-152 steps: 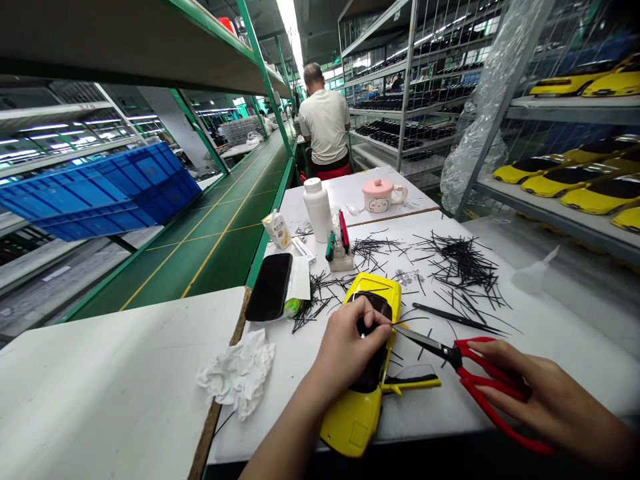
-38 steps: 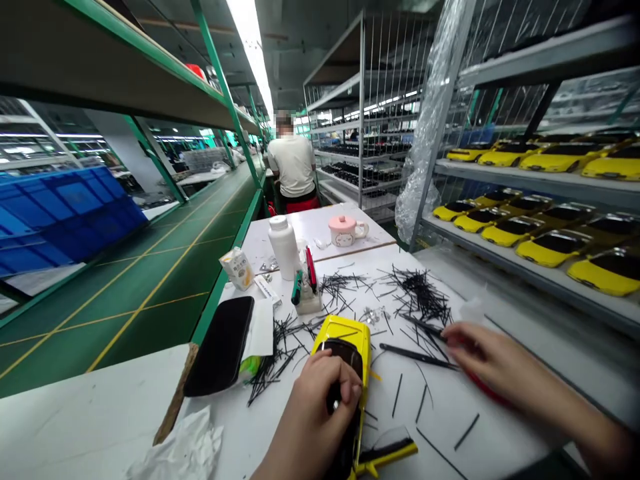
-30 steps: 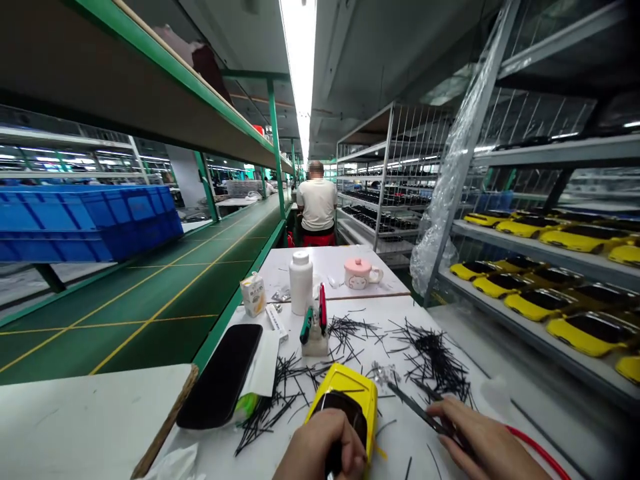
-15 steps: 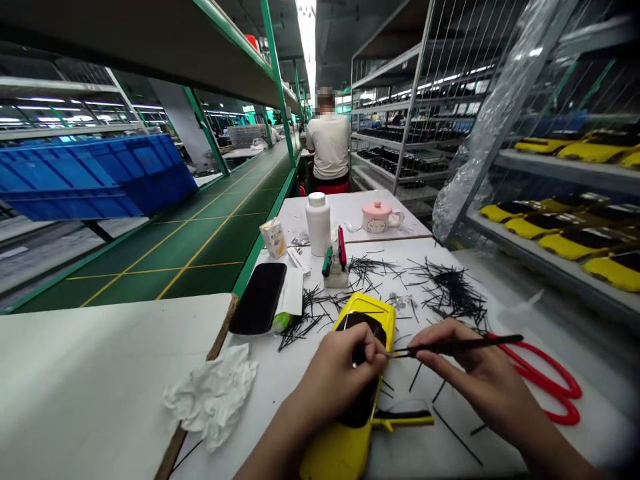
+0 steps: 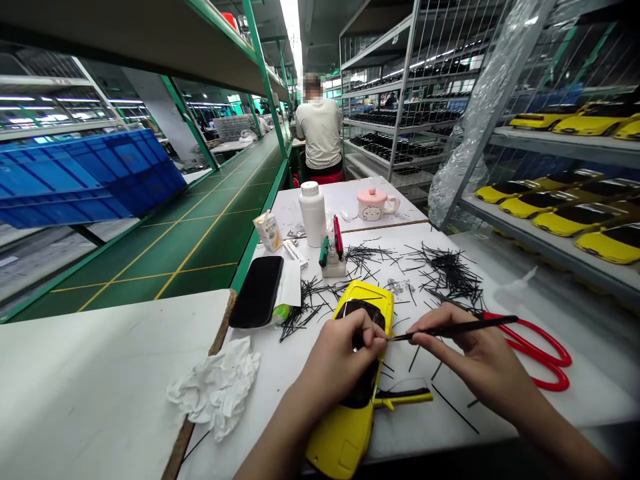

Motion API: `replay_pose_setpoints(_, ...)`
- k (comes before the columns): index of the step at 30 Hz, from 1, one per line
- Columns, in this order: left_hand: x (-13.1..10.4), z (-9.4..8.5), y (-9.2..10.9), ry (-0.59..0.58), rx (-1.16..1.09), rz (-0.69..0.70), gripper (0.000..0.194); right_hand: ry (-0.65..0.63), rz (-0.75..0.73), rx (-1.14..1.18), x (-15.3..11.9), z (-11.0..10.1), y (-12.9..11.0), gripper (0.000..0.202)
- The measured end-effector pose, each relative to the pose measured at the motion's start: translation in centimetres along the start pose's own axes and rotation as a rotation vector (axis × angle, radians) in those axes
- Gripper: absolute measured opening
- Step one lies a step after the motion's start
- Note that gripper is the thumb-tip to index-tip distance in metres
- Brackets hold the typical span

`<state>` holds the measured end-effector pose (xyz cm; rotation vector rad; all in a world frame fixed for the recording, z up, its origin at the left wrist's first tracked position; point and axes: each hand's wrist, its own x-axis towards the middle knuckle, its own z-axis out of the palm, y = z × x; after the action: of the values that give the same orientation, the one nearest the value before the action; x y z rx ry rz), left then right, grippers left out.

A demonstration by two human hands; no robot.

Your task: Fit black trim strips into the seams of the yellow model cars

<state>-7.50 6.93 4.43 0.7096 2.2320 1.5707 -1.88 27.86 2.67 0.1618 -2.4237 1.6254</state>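
A yellow model car (image 5: 341,437) with a black roof and windows lies lengthwise on the white table in front of me. Its yellow door (image 5: 407,398) stands swung out on the right side. My left hand (image 5: 343,350) rests over the roof, thumb and fingers pinched together; whatever is between them is too small to make out. In my right hand (image 5: 475,353) is a pair of dark tweezers (image 5: 463,326), held like a pen, its tip meeting the left fingertips at the car's right edge. Red-handled scissors (image 5: 545,363) lie partly behind the right hand.
Thin black strips (image 5: 453,273) are strewn around the car. Beyond it stand a small holder (image 5: 333,268) with green and red tools, a white bottle (image 5: 313,217) and a pink-lidded mug (image 5: 371,205). A phone (image 5: 257,293) and crumpled tissue (image 5: 215,390) lie left. A person (image 5: 320,133) sits ahead.
The view has shifted slightly, so more of the car's near end shows. Both hands keep nearly the same place at the car, the tweezers' tip still against the left fingertips.
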Motion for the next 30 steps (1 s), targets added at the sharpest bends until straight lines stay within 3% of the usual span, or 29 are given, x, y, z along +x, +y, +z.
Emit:
replay_pose_setpoints(16,0.0,-0.2,0.2,-0.033,-0.039,-0.001,0.031,-0.004,0.055,0.117,0.4,-0.3,0.8,0.023)
replay_pose_setpoints(23,0.5,-0.5,0.2,0.164,-0.160,0.011,0.024,-0.250,-0.019,0.189,-0.1,0.5,1.5,0.014)
replay_pose_setpoints(30,0.8,-0.4,0.0,0.155,-0.178,0.006,0.022,-0.305,-0.016,0.179,-0.2,1.3,2.5,0.015)
